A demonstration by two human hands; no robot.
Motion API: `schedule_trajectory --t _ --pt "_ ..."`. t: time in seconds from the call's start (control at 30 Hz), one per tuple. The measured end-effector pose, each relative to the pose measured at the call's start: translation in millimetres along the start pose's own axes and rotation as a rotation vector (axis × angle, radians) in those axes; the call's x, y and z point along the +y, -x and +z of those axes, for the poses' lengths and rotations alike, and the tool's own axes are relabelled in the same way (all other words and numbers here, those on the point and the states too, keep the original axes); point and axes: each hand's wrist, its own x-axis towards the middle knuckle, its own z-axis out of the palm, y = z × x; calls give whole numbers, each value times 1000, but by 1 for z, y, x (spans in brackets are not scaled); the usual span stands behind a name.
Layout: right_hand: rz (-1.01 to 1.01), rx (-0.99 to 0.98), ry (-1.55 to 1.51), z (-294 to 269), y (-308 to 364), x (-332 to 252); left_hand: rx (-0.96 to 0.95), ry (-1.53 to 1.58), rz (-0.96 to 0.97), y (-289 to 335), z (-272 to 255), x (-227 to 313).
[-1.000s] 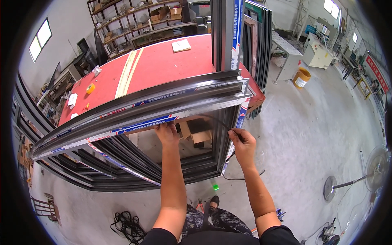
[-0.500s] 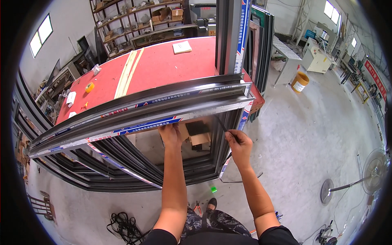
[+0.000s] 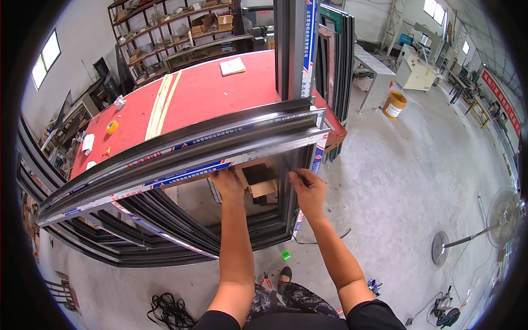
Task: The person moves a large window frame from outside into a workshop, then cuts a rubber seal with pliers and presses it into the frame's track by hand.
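Observation:
A large dark window frame point(image 3: 181, 147) with printed protective film on its edges stands tilted before me. My left hand point(image 3: 226, 184) is raised to the underside of its upper rail, fingers curled in at the glass opening. Its fingertips are partly hidden, and what they pinch does not show. Near the right-hand corner of that opening, my right hand point(image 3: 309, 190) pinches a thin black rubber strip, mostly lost against the dark profile. A loose black strip end point(image 3: 330, 237) sticks out below the corner, over the floor.
Behind the frame lies a red-topped table point(image 3: 203, 91) with wooden slats, yellow tape point(image 3: 112, 127) and a paper pad point(image 3: 232, 66). Orange-handled pliers point(image 3: 267, 281) and coiled black strip point(image 3: 170, 311) rest on the floor. A standing fan point(image 3: 501, 217) and a yellow bucket point(image 3: 394, 104) are to the right.
My right hand has moved left and slightly up, closer to the inner corner of the frame. The left hand stays at the upper rail. The whole view has shifted slightly.

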Motion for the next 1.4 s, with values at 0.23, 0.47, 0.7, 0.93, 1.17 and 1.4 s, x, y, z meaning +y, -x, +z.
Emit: schedule_trajectory --t 0.23,0.47,0.7,0.93,1.17,1.4 --pt "63 44 -16 2 -6 9 -77 -37 -40 2 2 -6" --pt "42 84 -46 6 -11 14 -175 -66 -77 13 9 -3" --pt "98 110 -76 6 -15 24 -157 -117 -90 13 14 -11" --pt "39 131 -18 8 -17 -2 -189 -101 -86 -2 -1 -30" --pt "44 128 -3 3 -22 3 -264 -20 -180 15 26 -33" --pt "32 171 -26 1 -28 14 -323 -62 -270 15 32 -35"
